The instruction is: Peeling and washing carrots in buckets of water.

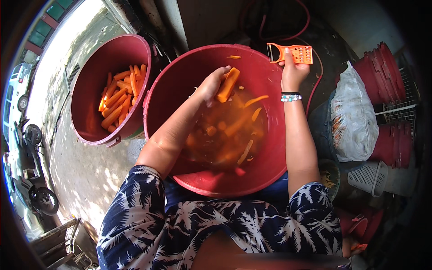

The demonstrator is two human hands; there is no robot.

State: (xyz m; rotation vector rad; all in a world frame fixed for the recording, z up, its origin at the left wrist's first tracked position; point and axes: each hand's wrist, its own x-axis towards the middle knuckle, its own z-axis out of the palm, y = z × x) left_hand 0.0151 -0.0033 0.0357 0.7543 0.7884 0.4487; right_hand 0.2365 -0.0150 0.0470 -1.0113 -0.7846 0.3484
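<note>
While gripped, carrot (pixel 227 84) in left hand (pixel 210 85).

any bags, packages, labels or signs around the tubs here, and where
White plastic bag: right of the big red tub, knotted at the top, bulging, orange shapes showing faintly through it.
Label band: low on the smaller red tub's outer wall, pale strip, too small to make out.
No signs or screens visible.

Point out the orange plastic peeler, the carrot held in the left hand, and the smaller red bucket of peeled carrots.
Orange plastic peeler (pixel 294 53): head view, on its flat body.
Carrot in left hand (pixel 228 84): head view, mid-length.
Smaller red bucket (pixel 92 72): head view, inner wall.
</note>
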